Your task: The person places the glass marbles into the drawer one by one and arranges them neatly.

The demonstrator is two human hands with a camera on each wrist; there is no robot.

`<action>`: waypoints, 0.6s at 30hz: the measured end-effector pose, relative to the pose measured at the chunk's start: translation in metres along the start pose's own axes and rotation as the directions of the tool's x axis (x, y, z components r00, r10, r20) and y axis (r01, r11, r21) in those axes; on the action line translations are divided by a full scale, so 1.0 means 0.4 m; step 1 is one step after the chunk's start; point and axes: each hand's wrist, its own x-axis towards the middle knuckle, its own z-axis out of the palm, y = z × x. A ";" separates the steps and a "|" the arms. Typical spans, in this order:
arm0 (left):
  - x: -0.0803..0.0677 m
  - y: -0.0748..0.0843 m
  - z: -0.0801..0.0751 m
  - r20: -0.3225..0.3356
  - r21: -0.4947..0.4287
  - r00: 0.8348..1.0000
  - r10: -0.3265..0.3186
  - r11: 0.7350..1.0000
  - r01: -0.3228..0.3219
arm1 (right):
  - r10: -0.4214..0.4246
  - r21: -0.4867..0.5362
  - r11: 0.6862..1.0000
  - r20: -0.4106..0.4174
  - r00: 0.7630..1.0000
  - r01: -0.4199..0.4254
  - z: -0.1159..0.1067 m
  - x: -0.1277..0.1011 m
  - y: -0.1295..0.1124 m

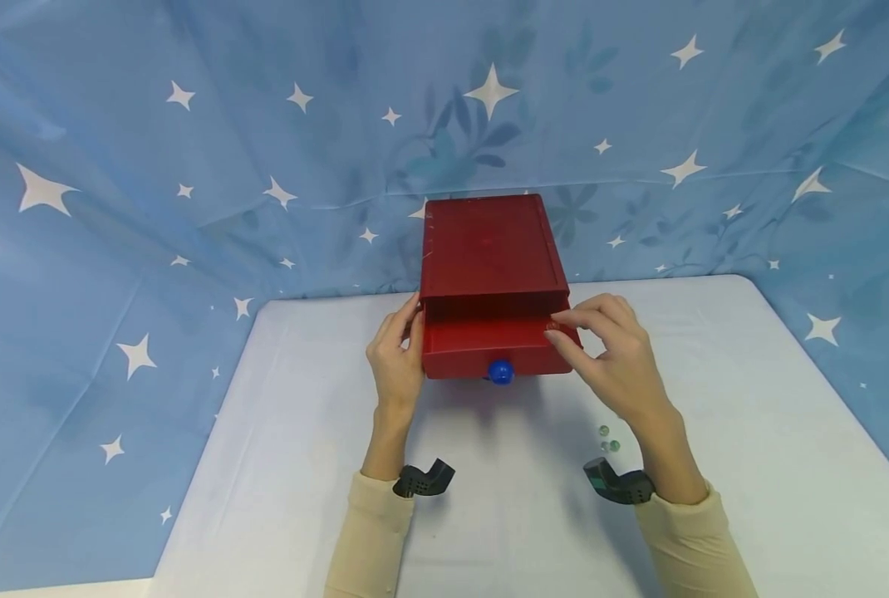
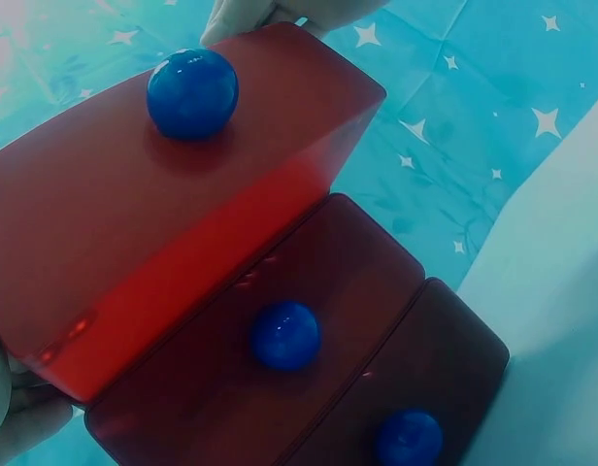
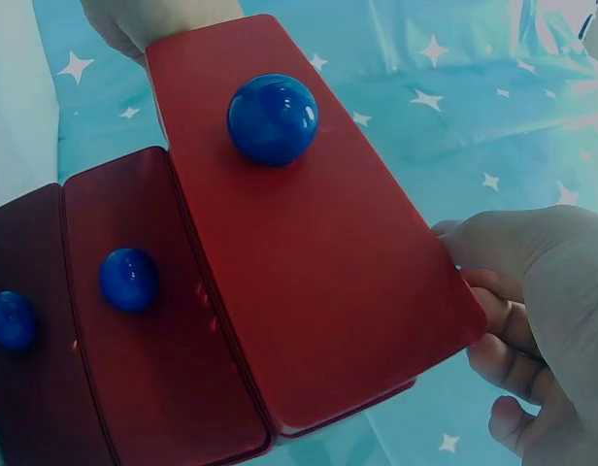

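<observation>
Red drawer cabinet [image 1: 485, 249] stands at the centre of the head view, its front facing the lower edge. Its top drawer [image 1: 459, 364] is pulled out the same way, and the long axis of the drawer front runs left to right. In the left wrist view the fronts slant from lower left to upper right; in the right wrist view, from upper left to lower right.

A white cloth-covered table [image 1: 287, 423] fills the lower part of the head view, with a blue curtain [image 1: 250, 158] patterned with white stars and leaf sprays across the top and left.

The cabinet is smooth, glossy and boxy, with round shiny blue knobs; the lower drawers [image 2: 250, 335] are closed. Clear, greenish glass marbles [image 1: 614, 446] lie on the cloth at lower right of centre.

The left hand [image 1: 397, 357] rests against the cabinet's left side, fingers fairly straight. At the open drawer's right edge, the right hand [image 1: 618, 355] pinches a small, clear-looking bead [image 1: 552, 325] between thumb and fingertips, the grip narrow. Beige sleeves [image 1: 373, 531] and black wrist devices [image 1: 422, 480] show below.
</observation>
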 end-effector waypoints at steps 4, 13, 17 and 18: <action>0.000 0.003 0.000 -0.003 -0.001 1.000 0.006 1.000 -0.006 | -0.022 0.007 1.000 0.003 1.000 0.022 0.007 0.007 0.006; -0.002 0.008 0.003 0.000 0.007 1.000 -0.009 1.000 0.009 | -0.011 0.012 1.000 -0.009 1.000 0.011 0.014 0.012 0.004; -0.002 0.011 0.002 -0.002 0.012 1.000 -0.007 1.000 0.007 | -0.005 0.002 1.000 0.004 1.000 0.005 0.010 0.008 0.007; -0.003 0.012 0.001 -0.003 0.013 1.000 -0.007 1.000 0.007 | -0.005 -0.001 1.000 0.005 1.000 0.005 0.008 0.007 0.008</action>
